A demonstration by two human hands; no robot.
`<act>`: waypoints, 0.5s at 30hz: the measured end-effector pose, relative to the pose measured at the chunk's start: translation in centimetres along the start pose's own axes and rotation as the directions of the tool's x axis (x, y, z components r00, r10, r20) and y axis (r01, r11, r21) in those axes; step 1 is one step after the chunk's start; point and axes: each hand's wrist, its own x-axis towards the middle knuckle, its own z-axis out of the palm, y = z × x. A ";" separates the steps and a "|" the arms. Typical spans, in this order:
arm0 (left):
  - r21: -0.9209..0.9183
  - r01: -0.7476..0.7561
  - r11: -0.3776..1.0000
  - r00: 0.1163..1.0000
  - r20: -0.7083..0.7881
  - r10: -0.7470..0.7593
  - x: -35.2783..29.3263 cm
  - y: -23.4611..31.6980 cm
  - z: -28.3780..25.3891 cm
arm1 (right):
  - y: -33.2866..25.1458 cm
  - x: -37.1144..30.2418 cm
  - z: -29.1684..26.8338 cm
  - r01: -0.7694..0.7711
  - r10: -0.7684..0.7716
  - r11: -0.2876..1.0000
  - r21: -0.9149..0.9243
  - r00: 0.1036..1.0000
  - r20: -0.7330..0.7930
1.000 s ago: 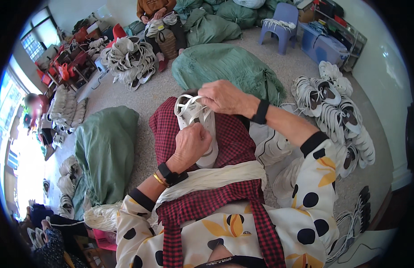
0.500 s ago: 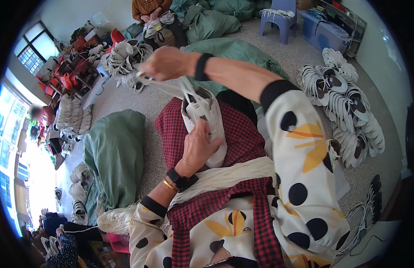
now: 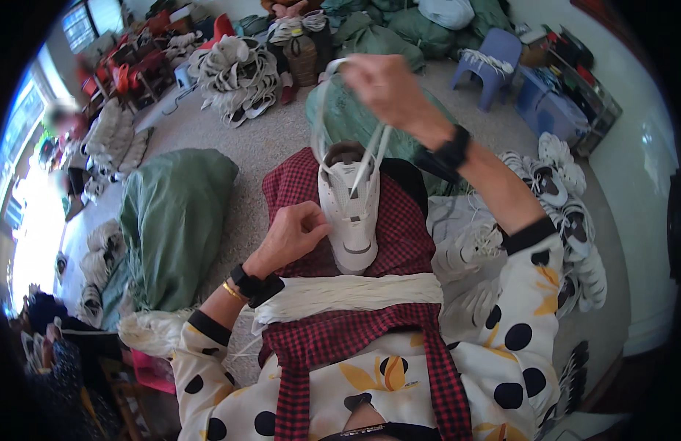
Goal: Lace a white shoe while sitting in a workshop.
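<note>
A white sneaker [image 3: 351,239] lies on your checked apron [image 3: 401,231]; above it, your right hand [image 3: 388,92] pinches its shoelace [image 3: 318,121]. Left of it, your left hand [image 3: 290,234] curls, fingertip contact unclear; a lace bundle [image 3: 348,294] lies near the toe.

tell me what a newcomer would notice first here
Probably the white shoe on the red-checked apron at centre, its pale lace held up by the right hand. Next, perhaps, the bundle of pale strands across the lap just below it, and the bulky green sack on the floor to the left.
</note>
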 end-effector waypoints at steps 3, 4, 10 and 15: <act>-0.027 -0.035 0.999 0.998 -0.048 0.034 0.6 -0.3 2.2 | 0.1 -2.5 -3.8 -0.061 0.061 0.995 -0.072 0.998 -0.013; -0.012 -0.030 0.999 0.999 -0.016 0.030 0.9 -0.4 2.8 | 0.7 -3.9 -4.7 -0.037 0.039 0.990 -0.138 0.999 0.015; 0.007 -0.026 1.000 1.000 -0.006 0.026 1.1 -0.4 3.5 | 5.8 -11.4 -6.3 -0.259 0.285 0.921 -0.292 0.957 0.050; 0.016 -0.141 0.990 0.981 -0.135 0.142 0.9 0.2 2.4 | 1.6 -11.6 -1.7 -0.338 0.333 0.941 -0.019 0.911 0.245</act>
